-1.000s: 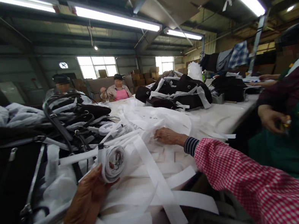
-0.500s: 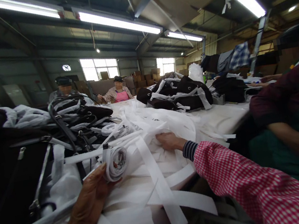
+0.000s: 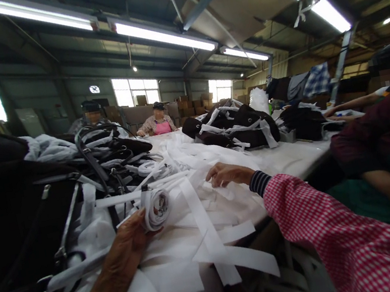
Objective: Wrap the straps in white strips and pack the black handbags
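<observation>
Currently, in the head view, the left hand (image 3: 125, 244) holds the white roll (image 3: 150, 212) between thumb and fingers, above the surface (image 3: 288, 159) toward its near edge. Compared with half a second ago, the right hand (image 3: 233, 173) is arched higher, knuckles raised, over the loose white sheets (image 3: 188, 152) inboard of that edge. Its fingers are bent and close together; whether they grip material cannot be determined. The roll remains held, so apparently only the right hand's placement is being adjusted.
</observation>
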Tool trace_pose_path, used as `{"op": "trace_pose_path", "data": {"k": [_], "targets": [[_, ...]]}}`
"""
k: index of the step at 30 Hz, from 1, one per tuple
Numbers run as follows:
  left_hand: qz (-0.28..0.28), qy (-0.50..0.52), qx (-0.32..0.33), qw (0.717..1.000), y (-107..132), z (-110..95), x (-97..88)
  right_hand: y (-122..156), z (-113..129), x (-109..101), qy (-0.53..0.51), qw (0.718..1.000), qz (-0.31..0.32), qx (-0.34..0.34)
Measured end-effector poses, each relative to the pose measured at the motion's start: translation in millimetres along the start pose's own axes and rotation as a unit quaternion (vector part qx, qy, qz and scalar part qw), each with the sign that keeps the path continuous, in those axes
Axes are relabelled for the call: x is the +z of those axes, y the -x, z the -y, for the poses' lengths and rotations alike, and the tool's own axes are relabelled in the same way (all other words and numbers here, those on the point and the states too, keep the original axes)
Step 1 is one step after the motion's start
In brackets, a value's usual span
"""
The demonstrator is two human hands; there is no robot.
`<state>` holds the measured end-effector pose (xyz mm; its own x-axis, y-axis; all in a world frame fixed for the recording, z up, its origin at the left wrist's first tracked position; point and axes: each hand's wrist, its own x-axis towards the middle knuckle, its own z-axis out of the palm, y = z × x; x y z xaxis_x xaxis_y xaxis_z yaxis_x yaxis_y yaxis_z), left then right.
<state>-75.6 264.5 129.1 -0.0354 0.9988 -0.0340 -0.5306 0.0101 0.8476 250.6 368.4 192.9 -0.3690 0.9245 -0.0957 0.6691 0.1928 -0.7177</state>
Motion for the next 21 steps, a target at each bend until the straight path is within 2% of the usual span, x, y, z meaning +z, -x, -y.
{"op": "trace_pose_path", "data": {"k": [3,8,13,17,21], "targets": [[0.008,-0.012,0.007,1.000,-1,1,-1.4,15,-14,-1,-0.171,0.985,0.009,0.009],[0.003,-0.025,0.012,1.000,-4,3,-3.3,35,-31,9,-0.270,0.963,-0.010,0.000],[0.022,-0.061,0.022,0.998,-4,-7,4.3,49,-26,28,-0.242,0.969,-0.008,-0.035],[0.062,-0.052,0.051,0.995,3,-19,22.2,53,-13,44,-0.209,0.975,-0.053,-0.056],[0.065,-0.066,0.037,0.995,10,-19,40.8,67,-2,53,-0.218,0.972,-0.048,-0.071]]}}
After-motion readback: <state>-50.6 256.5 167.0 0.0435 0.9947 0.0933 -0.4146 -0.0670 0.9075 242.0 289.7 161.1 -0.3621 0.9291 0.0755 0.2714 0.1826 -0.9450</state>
